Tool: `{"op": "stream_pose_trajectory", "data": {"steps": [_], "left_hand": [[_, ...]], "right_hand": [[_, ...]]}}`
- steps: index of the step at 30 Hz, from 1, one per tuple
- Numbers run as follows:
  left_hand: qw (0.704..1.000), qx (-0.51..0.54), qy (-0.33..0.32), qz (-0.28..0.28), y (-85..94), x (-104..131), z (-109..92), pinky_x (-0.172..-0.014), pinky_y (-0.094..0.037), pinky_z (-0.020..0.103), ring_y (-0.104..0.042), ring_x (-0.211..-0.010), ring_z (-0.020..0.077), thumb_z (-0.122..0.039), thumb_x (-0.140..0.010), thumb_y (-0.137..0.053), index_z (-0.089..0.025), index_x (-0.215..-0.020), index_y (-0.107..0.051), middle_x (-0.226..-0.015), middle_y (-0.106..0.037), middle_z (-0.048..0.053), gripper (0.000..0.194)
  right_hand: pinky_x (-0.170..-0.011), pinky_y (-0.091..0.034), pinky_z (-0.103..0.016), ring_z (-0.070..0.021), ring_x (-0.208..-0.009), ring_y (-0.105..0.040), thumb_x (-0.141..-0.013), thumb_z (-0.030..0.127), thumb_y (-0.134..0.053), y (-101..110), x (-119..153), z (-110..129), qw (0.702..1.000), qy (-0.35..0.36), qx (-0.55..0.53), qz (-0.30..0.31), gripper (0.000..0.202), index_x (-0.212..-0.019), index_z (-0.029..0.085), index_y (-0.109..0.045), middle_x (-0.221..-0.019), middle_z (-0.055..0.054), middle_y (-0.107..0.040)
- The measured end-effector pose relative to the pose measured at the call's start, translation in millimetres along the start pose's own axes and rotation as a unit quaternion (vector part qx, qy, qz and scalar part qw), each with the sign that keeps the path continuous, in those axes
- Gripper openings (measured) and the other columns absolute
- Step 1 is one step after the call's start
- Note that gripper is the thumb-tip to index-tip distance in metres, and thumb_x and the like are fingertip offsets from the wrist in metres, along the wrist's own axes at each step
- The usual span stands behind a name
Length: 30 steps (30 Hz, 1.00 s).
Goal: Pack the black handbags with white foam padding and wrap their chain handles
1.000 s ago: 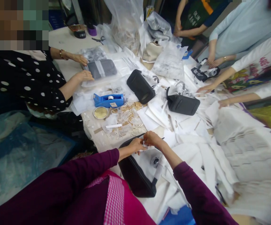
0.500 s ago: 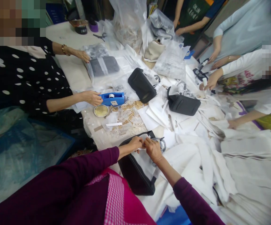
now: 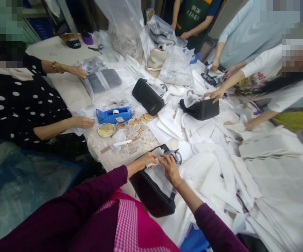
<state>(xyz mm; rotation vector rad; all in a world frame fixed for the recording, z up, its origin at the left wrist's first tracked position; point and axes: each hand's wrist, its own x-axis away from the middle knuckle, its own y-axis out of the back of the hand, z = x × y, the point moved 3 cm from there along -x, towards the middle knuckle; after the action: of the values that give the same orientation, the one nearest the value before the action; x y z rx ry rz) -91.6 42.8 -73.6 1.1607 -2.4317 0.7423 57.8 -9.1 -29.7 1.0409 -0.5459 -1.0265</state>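
Hands, left (image 3: 146,160) and right (image 3: 170,167), pinching white wrapping (image 3: 160,175) atop black bag (image 3: 151,194); blue tape dispenser (image 3: 114,115) well apart.

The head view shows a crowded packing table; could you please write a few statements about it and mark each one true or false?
1. Both of the wearer's hands, left hand and right hand, meet over the black bag at the table edge. True.
2. The blue tape dispenser lies on the wearer's lap. False: it lies on the table, near the hand of the person in the polka-dot top.
3. A round tin sits beside the tape dispenser. True.
4. The white fabric sheets are piled to the wearer's left. False: they lie to the right.
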Motion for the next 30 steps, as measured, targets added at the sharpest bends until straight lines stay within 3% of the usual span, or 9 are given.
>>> {"op": "stream_pose_trajectory", "data": {"steps": [8, 10, 12, 14, 17, 21, 24, 27, 30], "left_hand": [[0.999, -0.011, -0.017, -0.025, -1.1, -2, -12, -0.038, -0.029, 0.020, -0.045, -0.041, 0.0073, -0.027, -0.062, -0.066, -0.012, -0.079, -0.058, -0.063, -0.057, -0.001, 0.024], [0.999, -0.034, -0.018, -0.026, -3.6, -3, -17, -0.038, -0.028, 0.020, -0.043, -0.038, 0.0074, -0.028, -0.061, -0.065, -0.013, -0.075, -0.057, -0.055, -0.053, -0.002, 0.022], [0.998, -0.063, -0.013, -0.029, -5.7, -3, -19, -0.036, -0.025, 0.020, -0.040, -0.035, 0.0074, -0.031, -0.061, -0.065, -0.013, -0.073, -0.056, -0.048, -0.049, -0.004, 0.023], [0.995, -0.089, -0.013, -0.033, -7.3, -4, -20, -0.035, -0.023, 0.020, -0.038, -0.034, 0.0073, -0.034, -0.061, -0.067, -0.012, -0.072, -0.057, -0.044, -0.048, -0.004, 0.026], [0.992, -0.117, -0.026, -0.026, -10.3, -9, -22, -0.036, -0.024, 0.019, -0.038, -0.034, 0.0073, -0.037, -0.061, -0.069, -0.012, -0.072, -0.058, -0.042, -0.046, -0.005, 0.029], [0.991, -0.131, -0.013, -0.021, -16.9, -12, -23, -0.036, -0.023, 0.018, -0.037, -0.034, 0.0066, -0.035, -0.057, -0.074, -0.013, -0.070, -0.057, -0.042, -0.047, -0.006, 0.031], [0.991, -0.130, 0.001, -0.025, -25.7, -12, -22, -0.036, -0.024, 0.017, -0.038, -0.035, 0.0058, -0.034, -0.053, -0.076, -0.014, -0.072, -0.057, -0.048, -0.052, -0.006, 0.034], [0.990, -0.137, -0.014, -0.038, -30.5, -8, -28, -0.035, -0.024, 0.018, -0.038, -0.036, 0.0053, -0.035, -0.048, -0.077, -0.014, -0.070, -0.056, -0.055, -0.057, -0.004, 0.037], [0.980, -0.195, -0.027, -0.041, -22.5, 7, -35, -0.036, -0.024, 0.020, -0.036, -0.033, 0.0081, -0.049, -0.047, -0.072, -0.017, -0.063, -0.054, -0.041, -0.047, -0.004, 0.040]], "right_hand": [[-0.091, -0.036, -0.045, -0.0255, -0.112, -0.039, -0.067, -0.004, -0.040, -1, -3, 1, 0.997, -0.069, -0.002, -0.040, 0.073, -0.131, 0.028, -0.047, -0.130, -0.007, -0.048], [-0.092, -0.037, -0.045, -0.0246, -0.112, -0.041, -0.066, -0.003, -0.039, 9, 1, 7, 0.988, -0.107, -0.042, -0.099, 0.070, -0.129, 0.026, -0.050, -0.128, -0.008, -0.048], [-0.093, -0.039, -0.042, -0.0217, -0.108, -0.047, -0.069, -0.001, -0.037, 25, 22, 17, 0.954, -0.185, -0.117, -0.207, 0.065, -0.127, 0.025, -0.051, -0.123, -0.009, -0.050], [-0.089, -0.044, -0.037, -0.0183, -0.097, -0.053, -0.077, 0.005, -0.038, 40, 61, 32, 0.891, -0.273, -0.205, -0.301, 0.052, -0.122, 0.024, -0.054, -0.112, -0.008, -0.055], [-0.076, -0.049, -0.031, -0.0158, -0.080, -0.057, -0.084, 0.023, -0.044, 49, 150, 58, 0.794, -0.376, -0.302, -0.370, 0.032, -0.112, 0.023, -0.060, -0.102, -0.006, -0.061], [-0.067, -0.050, -0.031, -0.0168, -0.074, -0.058, -0.084, 0.043, -0.043, 46, 309, 87, 0.626, -0.574, -0.230, -0.474, 0.040, -0.109, 0.017, -0.060, -0.105, -0.011, -0.065], [-0.063, -0.051, -0.035, -0.0209, -0.074, -0.060, -0.076, 0.054, -0.044, 32, 400, 110, 0.523, -0.696, -0.194, -0.453, 0.052, -0.104, 0.014, -0.060, -0.097, -0.014, -0.068], [-0.056, -0.054, -0.040, -0.0251, -0.071, -0.063, -0.071, 0.059, -0.052, 26, 415, 120, 0.526, -0.716, -0.256, -0.380, 0.050, -0.099, 0.019, -0.062, -0.084, -0.011, -0.070], [-0.055, -0.056, -0.040, -0.0272, -0.086, -0.064, -0.073, 0.057, -0.062, 62, 369, 95, 0.602, -0.651, -0.213, -0.410, 0.039, -0.102, 0.031, -0.061, -0.096, -0.007, -0.066]]}}
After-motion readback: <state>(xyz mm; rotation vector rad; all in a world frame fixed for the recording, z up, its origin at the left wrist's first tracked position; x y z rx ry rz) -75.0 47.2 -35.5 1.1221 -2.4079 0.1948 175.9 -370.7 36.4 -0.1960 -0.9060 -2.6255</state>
